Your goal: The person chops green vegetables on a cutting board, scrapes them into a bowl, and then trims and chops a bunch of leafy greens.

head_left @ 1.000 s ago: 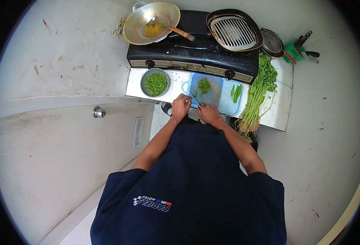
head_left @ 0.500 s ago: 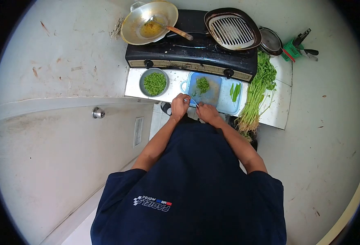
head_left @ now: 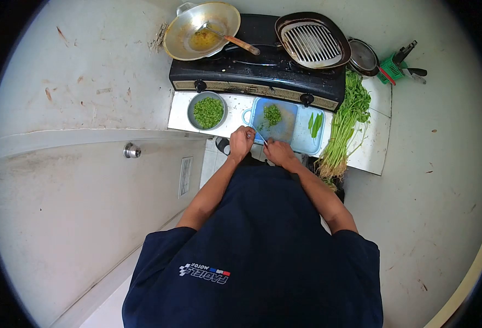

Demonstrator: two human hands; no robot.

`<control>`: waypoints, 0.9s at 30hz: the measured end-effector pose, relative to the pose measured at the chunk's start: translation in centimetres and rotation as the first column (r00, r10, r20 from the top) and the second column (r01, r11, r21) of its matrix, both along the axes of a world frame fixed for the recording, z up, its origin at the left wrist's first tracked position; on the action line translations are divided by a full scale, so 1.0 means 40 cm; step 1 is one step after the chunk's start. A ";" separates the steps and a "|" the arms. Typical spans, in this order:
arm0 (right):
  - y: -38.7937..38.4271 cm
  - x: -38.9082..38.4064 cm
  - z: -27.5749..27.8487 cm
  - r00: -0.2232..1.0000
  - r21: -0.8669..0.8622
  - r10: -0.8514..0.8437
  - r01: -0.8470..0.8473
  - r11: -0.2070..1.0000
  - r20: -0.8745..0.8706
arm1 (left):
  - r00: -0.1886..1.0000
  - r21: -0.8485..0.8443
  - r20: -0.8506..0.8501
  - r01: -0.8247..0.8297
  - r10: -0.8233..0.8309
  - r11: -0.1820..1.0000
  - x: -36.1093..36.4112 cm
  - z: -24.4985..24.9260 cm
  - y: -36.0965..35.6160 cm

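While both hands work at the near edge of the board (head_left: 285, 130), the step looks like chopping greens. The right hand (head_left: 278, 151) seems clenched on a thin knife (head_left: 260, 137), though it shows very small here. The left hand (head_left: 241, 141) curls just beside the blade; whether its fingers pinch a stalk I cannot tell. The cut pile (head_left: 272, 115) lies mid-board, with a full bowl (head_left: 190, 112) on the tabletop nearby. The next stroke calls for left fingertips tucked clear of the edge.
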State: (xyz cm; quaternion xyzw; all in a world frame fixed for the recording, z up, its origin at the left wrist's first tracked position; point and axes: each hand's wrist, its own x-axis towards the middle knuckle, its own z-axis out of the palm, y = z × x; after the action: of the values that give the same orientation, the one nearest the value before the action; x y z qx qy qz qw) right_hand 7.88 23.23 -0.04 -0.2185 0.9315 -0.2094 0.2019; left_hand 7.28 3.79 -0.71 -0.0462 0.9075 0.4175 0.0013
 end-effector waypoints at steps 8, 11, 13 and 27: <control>-0.001 0.006 -0.025 0.999 -0.013 0.017 -0.018 1.000 -0.038 | 0.999 -0.094 -0.034 -0.030 0.027 0.995 -0.006 0.035 0.013; -0.012 -0.004 -0.014 1.000 -0.022 0.012 -0.012 1.000 -0.028 | 0.998 -0.084 -0.058 0.006 -0.010 0.996 -0.004 0.017 0.003; -0.013 -0.005 -0.022 1.000 -0.012 0.006 -0.007 1.000 -0.024 | 0.999 -0.065 -0.037 -0.006 0.003 0.998 -0.001 0.027 0.007; 0.022 -0.031 -0.005 0.984 0.006 -0.176 0.177 0.984 -0.016 | 0.981 -0.244 -0.107 0.129 -0.160 0.961 -0.030 0.010 0.010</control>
State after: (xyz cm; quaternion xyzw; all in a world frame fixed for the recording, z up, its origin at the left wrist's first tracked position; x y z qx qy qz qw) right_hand 6.64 24.11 -0.25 -0.1359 0.9494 -0.2215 0.1763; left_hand 6.07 4.17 -0.32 0.0469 0.9499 0.3076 -0.0311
